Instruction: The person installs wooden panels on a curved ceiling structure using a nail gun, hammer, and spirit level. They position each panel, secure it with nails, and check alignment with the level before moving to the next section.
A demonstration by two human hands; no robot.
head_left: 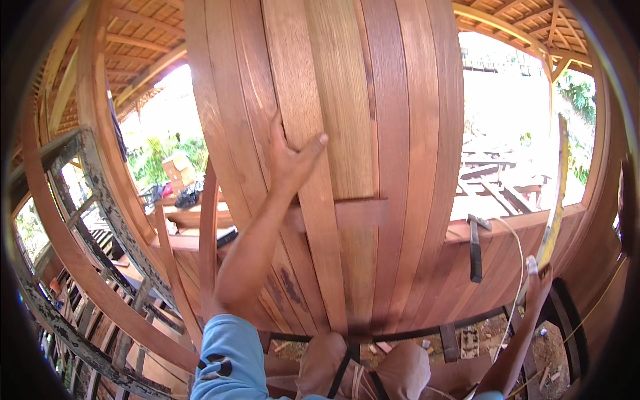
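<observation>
A long reddish-brown wooden board [319,220] stands upright against the plank wall in front of me. My left hand [293,160] spans its width, thumb at the right edge and fingers along the left. Beside it is a paler board [343,87], with a short wooden crosspiece [363,213] showing behind the upright board. At the right, my right hand [537,272] is closed around the lower end of a long, narrow, yellow and grey tool [555,200]; its kind is unclear. Between the hands, a hammer [475,247] hangs by its head on the sill, dark handle down.
A pale cord [521,267] hangs from the sill near my right arm. Left of me stand a weathered metal frame [110,200] and curved wooden strips [80,273]. Below the wall, wood scraps and a block [470,343] lie on the ground. Window openings flank the planks.
</observation>
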